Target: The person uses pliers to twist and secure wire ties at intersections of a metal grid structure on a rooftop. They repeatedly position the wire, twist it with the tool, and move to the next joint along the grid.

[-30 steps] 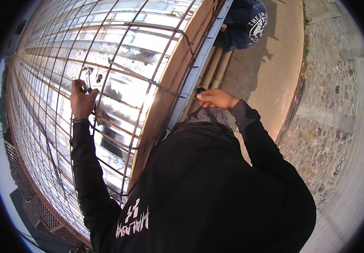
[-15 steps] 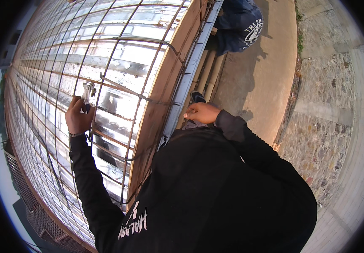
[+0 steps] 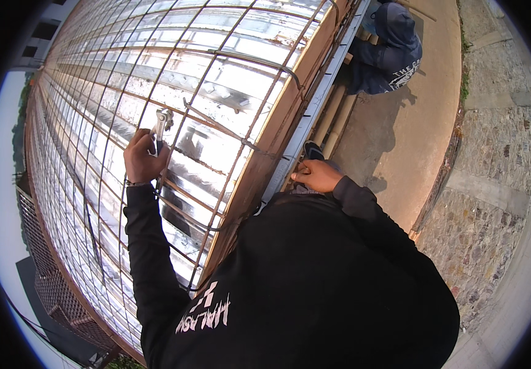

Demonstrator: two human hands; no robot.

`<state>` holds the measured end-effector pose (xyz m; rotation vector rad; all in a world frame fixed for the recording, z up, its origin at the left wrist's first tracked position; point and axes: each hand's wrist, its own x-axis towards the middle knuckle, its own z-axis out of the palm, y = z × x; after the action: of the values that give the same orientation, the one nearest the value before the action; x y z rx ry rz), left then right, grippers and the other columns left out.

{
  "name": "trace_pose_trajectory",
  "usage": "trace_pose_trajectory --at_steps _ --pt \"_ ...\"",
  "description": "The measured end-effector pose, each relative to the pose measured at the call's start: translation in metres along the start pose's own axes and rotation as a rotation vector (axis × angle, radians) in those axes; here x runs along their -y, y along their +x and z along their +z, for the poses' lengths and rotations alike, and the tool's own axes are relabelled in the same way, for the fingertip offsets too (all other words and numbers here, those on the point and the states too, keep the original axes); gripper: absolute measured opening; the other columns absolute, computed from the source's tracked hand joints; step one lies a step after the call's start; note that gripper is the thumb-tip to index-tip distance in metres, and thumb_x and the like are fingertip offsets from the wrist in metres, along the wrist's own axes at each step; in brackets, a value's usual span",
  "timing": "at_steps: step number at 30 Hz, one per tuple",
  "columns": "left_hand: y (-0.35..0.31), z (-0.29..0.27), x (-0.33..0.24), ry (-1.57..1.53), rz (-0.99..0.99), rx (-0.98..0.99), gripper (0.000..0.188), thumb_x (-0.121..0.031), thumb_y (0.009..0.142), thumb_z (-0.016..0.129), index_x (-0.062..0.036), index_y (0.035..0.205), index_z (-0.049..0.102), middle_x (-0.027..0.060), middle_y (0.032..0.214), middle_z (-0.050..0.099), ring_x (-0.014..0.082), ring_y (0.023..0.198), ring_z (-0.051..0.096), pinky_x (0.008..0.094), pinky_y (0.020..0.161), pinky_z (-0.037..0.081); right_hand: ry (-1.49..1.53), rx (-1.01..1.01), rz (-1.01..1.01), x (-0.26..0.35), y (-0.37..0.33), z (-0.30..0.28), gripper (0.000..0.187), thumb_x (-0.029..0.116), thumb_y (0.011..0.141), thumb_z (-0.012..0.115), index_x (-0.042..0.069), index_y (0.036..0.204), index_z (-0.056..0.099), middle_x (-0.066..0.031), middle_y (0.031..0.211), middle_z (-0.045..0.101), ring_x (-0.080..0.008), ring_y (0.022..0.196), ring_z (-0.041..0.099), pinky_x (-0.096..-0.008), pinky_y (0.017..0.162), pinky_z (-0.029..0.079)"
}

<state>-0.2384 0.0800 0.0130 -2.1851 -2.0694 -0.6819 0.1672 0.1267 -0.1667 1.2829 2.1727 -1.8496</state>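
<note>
Across the left and middle of the view stretches a wide grid of rusty brown steel reinforcing bars, laid over shiny silver corrugated sheeting that reflects the light. Along the grid's right edge runs a brown board with a pale metal rail beside it, and past that lies a tan concrete path bordered by a grey stone-paved strip. At the top, on the path near the rail, another person in a dark blue hooded top crouches. The wearer's black long-sleeved top fills the lower middle. Left hand is raised over the grid, its grip pressed together around a small silver metal hand tool, whose head stands up above the fist, right by a bar crossing. Right hand rests at the grid's edge near the rail, fingers curled; whether its grip pinches anything I cannot tell. A dark shoe tip shows just above it.
</note>
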Motion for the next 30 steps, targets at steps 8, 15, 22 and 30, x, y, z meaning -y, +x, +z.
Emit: trace_pose_trajectory --at_steps 8,15,22,30 --pt "0.005 -0.006 -0.014 0.111 -0.128 -0.169 0.023 -0.008 0.071 0.075 -0.0039 0.070 0.052 0.0083 0.073 0.061 0.0253 0.062 0.062 0.0353 0.056 0.048 -0.160 0.078 0.139 0.015 0.023 -0.004 0.060 0.048 0.090 0.063 -0.010 0.109 0.062 -0.0244 0.097 0.067 -0.0315 0.090 0.066 -0.0398 0.076 0.050" --pt "0.003 0.014 -0.011 -0.108 0.235 -0.279 0.033 0.005 0.068 0.078 -0.0058 0.066 0.046 0.0073 0.074 0.061 0.0189 0.058 0.055 0.0261 0.051 0.042 -0.111 -0.186 0.136 0.013 0.013 -0.018 0.073 0.060 0.090 0.054 -0.011 0.102 0.065 -0.0282 0.096 0.066 -0.0379 0.097 0.065 -0.0429 0.082 0.049" --pt "0.054 -0.011 -0.047 -0.244 0.239 -0.649 0.037 -0.005 0.070 0.087 -0.0053 0.065 0.051 0.0057 0.072 0.064 0.0122 0.057 0.058 0.0257 0.049 0.045 0.026 -0.659 -0.014 0.042 0.016 -0.031 0.046 0.041 0.093 0.061 -0.005 0.091 0.066 -0.0142 0.077 0.065 -0.0241 0.072 0.061 -0.0369 0.068 0.047" --pt "-0.013 -0.032 -0.006 -0.016 0.226 -0.355 0.041 0.002 0.070 0.082 -0.0071 0.066 0.042 0.0090 0.074 0.060 0.0217 0.064 0.059 0.0310 0.053 0.047 0.506 -0.723 -0.477 0.130 -0.027 -0.053 0.021 0.021 0.093 0.065 -0.001 0.093 0.066 0.0002 0.079 0.061 -0.0063 0.074 0.051 -0.0247 0.066 0.043"
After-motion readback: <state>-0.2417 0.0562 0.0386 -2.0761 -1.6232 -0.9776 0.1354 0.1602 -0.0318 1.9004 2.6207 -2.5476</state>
